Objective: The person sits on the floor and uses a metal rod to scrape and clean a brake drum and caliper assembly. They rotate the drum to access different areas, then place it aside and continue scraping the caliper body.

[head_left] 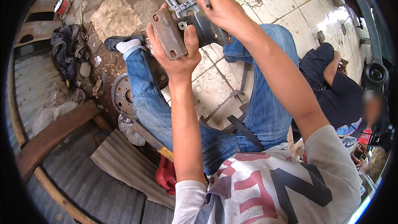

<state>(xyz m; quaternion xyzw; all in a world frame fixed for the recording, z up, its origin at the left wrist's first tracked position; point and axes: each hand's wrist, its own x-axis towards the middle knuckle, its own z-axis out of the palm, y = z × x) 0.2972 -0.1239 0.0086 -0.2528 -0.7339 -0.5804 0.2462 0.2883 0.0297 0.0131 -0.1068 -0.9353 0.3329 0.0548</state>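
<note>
My left hand [179, 60] grips a heavy metal bracket from below, its thumb against the side. The bracket's rusty flat plate [166, 33] has slotted holes and faces my left. A dark rounded metal body [205, 28] extends right from the plate. On the far side of the bracket sits a silver cast-metal piece [182, 4] with a notched edge; whether it is fastened there I cannot tell. My right hand [222, 10] is over that silver piece, fingers closed round a short dark rod [207, 2]. Its fingertips are partly hidden.
My jeans-clad legs straddle broken white tiles [199, 87]. A round metal disc [122, 93] with holes lies by my left leg. Corrugated sheets [128, 164] and a red metal object [166, 174] are at the lower left. Another person [331, 87] sits at the right.
</note>
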